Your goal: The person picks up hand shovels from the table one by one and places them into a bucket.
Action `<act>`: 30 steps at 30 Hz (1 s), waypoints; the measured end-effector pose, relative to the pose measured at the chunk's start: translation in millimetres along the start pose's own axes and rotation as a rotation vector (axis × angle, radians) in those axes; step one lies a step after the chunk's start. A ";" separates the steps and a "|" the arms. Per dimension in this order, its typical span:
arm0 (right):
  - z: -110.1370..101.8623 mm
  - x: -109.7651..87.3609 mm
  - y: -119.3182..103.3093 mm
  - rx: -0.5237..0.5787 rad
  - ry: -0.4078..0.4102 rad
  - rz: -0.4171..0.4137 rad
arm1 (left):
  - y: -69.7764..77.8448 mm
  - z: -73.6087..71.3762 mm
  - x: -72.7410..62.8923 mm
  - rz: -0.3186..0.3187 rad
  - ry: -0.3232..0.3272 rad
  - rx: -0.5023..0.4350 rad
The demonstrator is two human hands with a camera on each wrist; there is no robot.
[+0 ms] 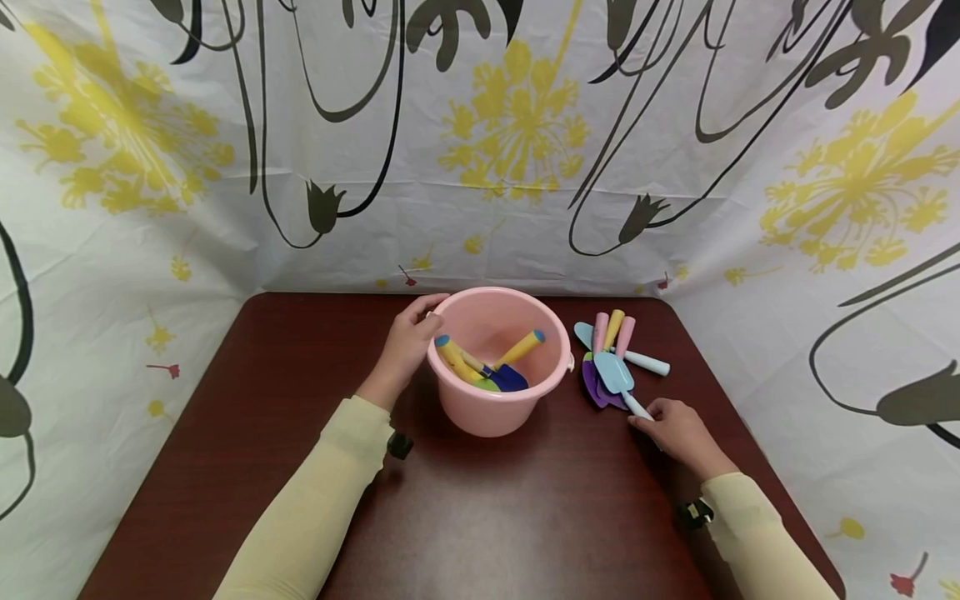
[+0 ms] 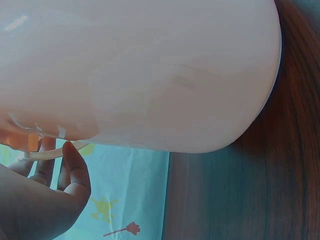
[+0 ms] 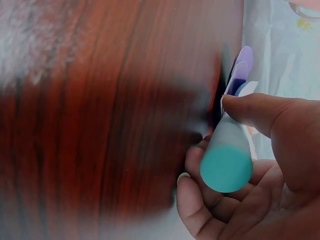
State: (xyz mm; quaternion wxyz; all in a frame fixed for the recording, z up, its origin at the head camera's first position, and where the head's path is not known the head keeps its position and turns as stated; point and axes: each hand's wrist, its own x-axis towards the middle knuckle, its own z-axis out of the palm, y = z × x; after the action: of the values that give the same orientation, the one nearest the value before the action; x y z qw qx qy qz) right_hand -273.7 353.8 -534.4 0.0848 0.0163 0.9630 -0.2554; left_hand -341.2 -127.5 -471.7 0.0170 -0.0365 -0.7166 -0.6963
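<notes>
- Right hand (image 1: 678, 429): your grip is narrow, thumb and fingers pinching the handle of one light blue shovel (image 1: 615, 372).
- Left hand (image 1: 406, 343): your grip holds the pink bucket (image 1: 486, 412) at the left of its rim.
- Shovel, light blue: blade pointing away from you, overlapping the pile; whether it touches the pile, you cannot tell.
- Pile, right of the bucket: purple blades (image 1: 592, 385), two pink handles (image 1: 626, 337), one yellow handle (image 1: 613, 328), a second light blue tool (image 1: 648, 363) lying crosswise.
- Bucket, upright on the tabletop (image 1: 480, 525); inside, blue-tipped yellow handles (image 1: 519, 349), a dark blue blade (image 1: 507, 379), a green piece (image 1: 487, 385).
- Beyond the tabletop: flower-patterned cloth (image 1: 525, 125).
</notes>
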 end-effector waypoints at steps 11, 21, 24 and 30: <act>-1.5 -4.7 -0.5 0.090 -0.015 0.043 | 0.7 1.2 -0.6 -0.008 -0.002 0.002; 0.3 -3.7 5.9 0.253 0.006 0.077 | 1.1 1.6 -1.0 -0.005 0.002 0.001; -0.3 -3.7 7.4 0.281 0.021 0.076 | 1.2 1.5 -1.0 -0.007 -0.002 0.001; -0.5 -4.7 9.1 0.315 0.038 0.067 | 1.9 1.3 -0.7 -0.013 -0.002 0.002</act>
State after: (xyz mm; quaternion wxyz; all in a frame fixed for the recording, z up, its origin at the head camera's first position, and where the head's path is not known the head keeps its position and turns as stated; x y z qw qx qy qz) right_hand -268.5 362.0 -537.6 0.0715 0.0663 0.9114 -0.3997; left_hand -340.4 -126.1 -469.9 0.0118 -0.0326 -0.7175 -0.6957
